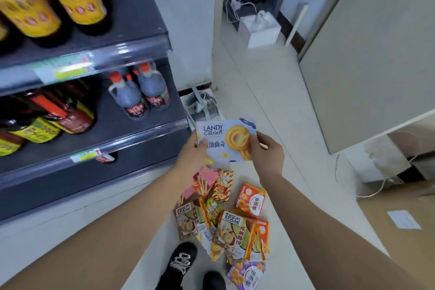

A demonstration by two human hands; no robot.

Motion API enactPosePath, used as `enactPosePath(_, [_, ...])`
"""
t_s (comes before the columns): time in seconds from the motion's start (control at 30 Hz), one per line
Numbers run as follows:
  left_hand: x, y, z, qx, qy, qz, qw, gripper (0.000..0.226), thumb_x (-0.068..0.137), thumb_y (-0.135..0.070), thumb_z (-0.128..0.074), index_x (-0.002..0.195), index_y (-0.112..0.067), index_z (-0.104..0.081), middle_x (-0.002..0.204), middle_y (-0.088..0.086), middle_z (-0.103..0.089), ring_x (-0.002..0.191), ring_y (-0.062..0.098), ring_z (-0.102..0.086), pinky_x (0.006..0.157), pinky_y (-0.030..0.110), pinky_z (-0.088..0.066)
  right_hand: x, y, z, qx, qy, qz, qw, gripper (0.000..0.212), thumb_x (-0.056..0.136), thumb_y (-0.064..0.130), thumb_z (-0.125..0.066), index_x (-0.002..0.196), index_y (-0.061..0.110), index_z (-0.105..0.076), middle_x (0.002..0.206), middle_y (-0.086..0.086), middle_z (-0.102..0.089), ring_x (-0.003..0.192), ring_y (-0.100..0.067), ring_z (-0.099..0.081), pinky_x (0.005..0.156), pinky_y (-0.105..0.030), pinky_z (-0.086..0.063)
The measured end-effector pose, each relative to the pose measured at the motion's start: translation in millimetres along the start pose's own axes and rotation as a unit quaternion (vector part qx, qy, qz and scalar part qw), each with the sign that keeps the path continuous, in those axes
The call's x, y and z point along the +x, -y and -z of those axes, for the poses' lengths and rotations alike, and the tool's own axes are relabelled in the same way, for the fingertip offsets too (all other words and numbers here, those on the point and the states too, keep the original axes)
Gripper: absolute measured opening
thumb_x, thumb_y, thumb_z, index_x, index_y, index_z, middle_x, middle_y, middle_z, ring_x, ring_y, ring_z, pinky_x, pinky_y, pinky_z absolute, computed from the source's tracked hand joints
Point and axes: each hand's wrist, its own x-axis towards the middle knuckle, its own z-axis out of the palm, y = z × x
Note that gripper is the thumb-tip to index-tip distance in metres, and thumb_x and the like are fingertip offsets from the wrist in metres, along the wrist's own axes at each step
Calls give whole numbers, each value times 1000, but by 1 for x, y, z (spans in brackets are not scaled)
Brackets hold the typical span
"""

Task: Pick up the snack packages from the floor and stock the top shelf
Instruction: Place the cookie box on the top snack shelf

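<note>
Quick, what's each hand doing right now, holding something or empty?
Left hand: holding the blue cookie box by its left edge.
Right hand: holding the same box by its right edge.

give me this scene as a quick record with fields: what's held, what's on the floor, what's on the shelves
held item: blue cookie box, off the floor
left hand: grips the box's left edge
right hand: grips the box's right edge
floor: snack packages in a loose pile under the box, near the shoes
pile's right edge: orange package
shelves: bottles only, no snacks seen
task state: floor packages not yet stocked
</note>
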Motion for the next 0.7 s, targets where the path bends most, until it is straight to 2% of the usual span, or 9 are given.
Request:
enactPosePath(0.07, [-24, -15, 18, -18, -23, -20, 999, 40, 100, -36, -40, 140, -42, -36, 134, -7, -54, 116, 20, -56, 100, 47, -47, -20, 29, 0, 3, 16, 44, 999, 21, 93, 30, -57, 105, 23, -73, 79, 13, -66, 78, -8, -62, 76, -30, -52])
enactPosePath(0.17, [-59, -37, 52, -25, -77, -45, 996, 48, 99, -40, -37, 145, -45, -25, 143, -7, -47, 124, 21, -50, 105, 47, -42, -49, 70, -6, 10, 38, 103, 994, 20, 93, 30, -57, 104, 24, -73, 83, 8, -70, 79, -8, -63, 72, -28, -51])
enactPosePath(0.23, [-83, -48, 78, -21, -128, -71, 989, 49, 100, -40, -37, 147, -44, -23, 143, -6, -46, 125, 21, -48, 107, 43, -40, -69, 95, -16, 11, 53, 138, 989, 21, 92, 33, -57, 103, 23, -73, 82, 7, -71, 76, -10, -62, 70, -29, -50])
enactPosePath(0.3, [-106, -54, 104, -8, -186, -108, 977, 48, 98, -43, -36, 145, -45, -26, 140, 0, -47, 122, 22, -50, 104, 41, -41, -93, 119, -30, 11, 75, 158, 985, 27, 93, 37, -55, 113, 26, -70, 93, 5, -72, 85, -13, -65, 76, -32, -52])
enactPosePath(0.4, [-140, -59, 143, -8, -269, -136, 954, 44, 99, -41, -34, 143, -40, -33, 124, 8, -52, 102, 25, -56, 91, 41, -48, -134, 150, -52, 15, 100, 196, 975, 35, 96, 37, -52, 128, 27, -61, 116, 1, -68, 104, -17, -63, 89, -33, -50])
enactPosePath(0.47, [-164, -61, 170, -20, -316, -160, 935, 38, 100, -33, -35, 138, -33, -44, 117, 14, -52, 98, 31, -56, 88, 48, -50, -162, 167, -69, 16, 119, 217, 969, 37, 97, 34, -50, 133, 26, -56, 121, 0, -65, 109, -18, -60, 90, -29, -46])
enactPosePath(0.57, [-204, -55, 222, -11, -384, -182, 905, 36, 102, -25, -36, 134, -23, -50, 116, 9, -56, 105, 30, -55, 92, 47, -48, -211, 189, -105, 10, 157, 253, 954, 37, 97, 34, -50, 133, 28, -56, 125, -2, -64, 115, -21, -58, 95, -32, -45])
enactPosePath(0.63, [-231, -47, 261, 7, -423, -163, 891, 41, 102, -25, -35, 142, -18, -43, 128, 9, -54, 116, 30, -52, 96, 41, -44, -248, 202, -128, 0, 189, 274, 943, 38, 97, 36, -48, 135, 31, -54, 127, 0, -62, 118, -20, -56, 98, -36, -45])
enactPosePath(0.7, [-260, -37, 299, 26, -452, -155, 878, 44, 102, -25, -34, 146, -19, -37, 130, 8, -53, 116, 29, -52, 91, 37, -44, -288, 215, -150, -10, 217, 301, 928, 40, 98, 36, -47, 137, 29, -51, 132, 1, -58, 123, -18, -52, 98, -31, -39])
